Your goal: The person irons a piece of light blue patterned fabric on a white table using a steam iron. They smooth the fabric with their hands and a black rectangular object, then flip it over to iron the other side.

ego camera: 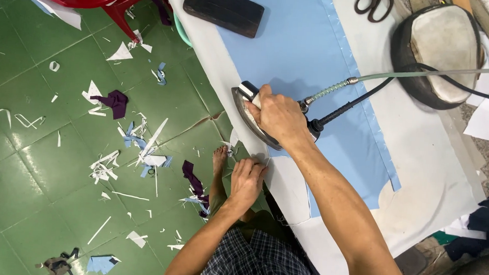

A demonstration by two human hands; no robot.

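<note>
- Two hands at work: right hand (278,116) clamped around steam iron (256,121) handle, soleplate flat on blue fabric (297,52)
- Left hand (247,179) pressing, fingers together, on table edge (286,183)
- Open fabric beyond iron's tip

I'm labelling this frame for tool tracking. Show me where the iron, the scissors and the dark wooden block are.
iron (245,105): head view, on the soleplate's edge left of the hand.
scissors (374,7): head view, on the black handle loops.
dark wooden block (223,10): head view, middle of its top face.
</note>
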